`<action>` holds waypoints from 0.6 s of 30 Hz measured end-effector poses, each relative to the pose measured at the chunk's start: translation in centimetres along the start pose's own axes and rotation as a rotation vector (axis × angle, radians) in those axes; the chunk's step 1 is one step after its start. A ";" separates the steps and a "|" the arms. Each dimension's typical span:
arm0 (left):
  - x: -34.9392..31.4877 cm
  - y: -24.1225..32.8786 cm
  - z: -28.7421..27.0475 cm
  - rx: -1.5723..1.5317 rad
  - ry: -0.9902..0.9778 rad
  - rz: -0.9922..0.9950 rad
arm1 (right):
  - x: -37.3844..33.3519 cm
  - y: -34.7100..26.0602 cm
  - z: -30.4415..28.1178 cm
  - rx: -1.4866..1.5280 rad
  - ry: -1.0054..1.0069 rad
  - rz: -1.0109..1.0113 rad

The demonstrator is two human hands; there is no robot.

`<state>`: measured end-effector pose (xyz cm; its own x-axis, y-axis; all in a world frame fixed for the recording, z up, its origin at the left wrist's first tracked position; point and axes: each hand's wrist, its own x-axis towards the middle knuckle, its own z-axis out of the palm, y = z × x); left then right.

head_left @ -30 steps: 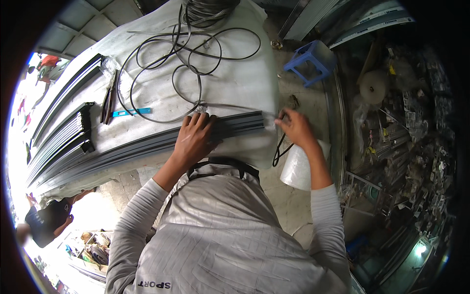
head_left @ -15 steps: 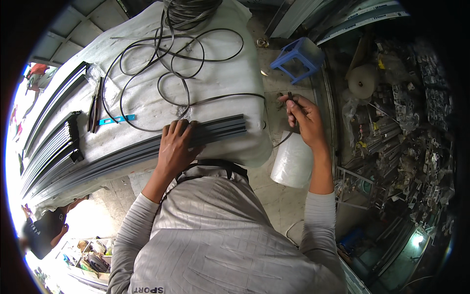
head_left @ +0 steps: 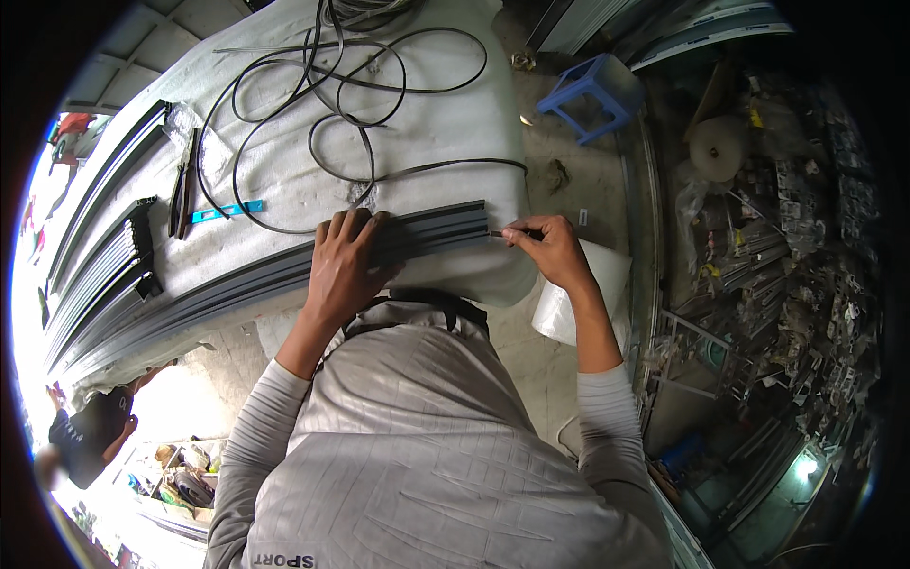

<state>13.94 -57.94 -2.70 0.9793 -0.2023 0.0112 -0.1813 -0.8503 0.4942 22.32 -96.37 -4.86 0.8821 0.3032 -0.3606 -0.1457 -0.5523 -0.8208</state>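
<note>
Left fingers (head_left: pixel 349 226) clasp grey profile (head_left: pixel 441 226); right fingers (head_left: pixel 517 235) pinch dark strip (head_left: pixel 497 233); black loops (head_left: pixel 474 160), pliers (head_left: pixel 180 194), blue tool (head_left: pixel 226 211) beyond.

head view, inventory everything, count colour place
table: 1, white, centre
long profiles: count unclear, grey, near edge
cord: count unclear, black, looped on table
coil: 1, dark, far end
profile groups: 2, dark, table's left
pliers-like tool: 1, dark, table's left
flat tool: 1, blue, beside it
stool: 1, blue, floor right
wrap roll: 1, whitish, floor right
disc-shaped roll: 1, tan, right
stored bars: uncountable, mixed, right
coworker: 1, dark shirt, lower left
shirt: 1, grey, bottom
left hand: 1, bare, on profiles
right hand: 1, bare, pinching dark piece
</note>
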 end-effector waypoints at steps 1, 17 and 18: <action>0.0 0.0 0.0 0.000 -0.004 -0.009 | 0.0 0.3 0.2 0.027 0.018 0.004; 0.1 0.0 0.3 -0.014 -0.009 -0.039 | 0.5 0.0 0.8 0.099 0.030 0.082; 0.0 0.0 0.2 -0.018 -0.011 -0.039 | 0.5 -0.2 0.7 0.107 0.030 0.084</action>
<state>13.95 -58.08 -2.90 0.9846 -0.1741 -0.0179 -0.1409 -0.8489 0.5095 22.45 -95.57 -5.17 0.8774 0.2349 -0.4183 -0.2657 -0.4881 -0.8314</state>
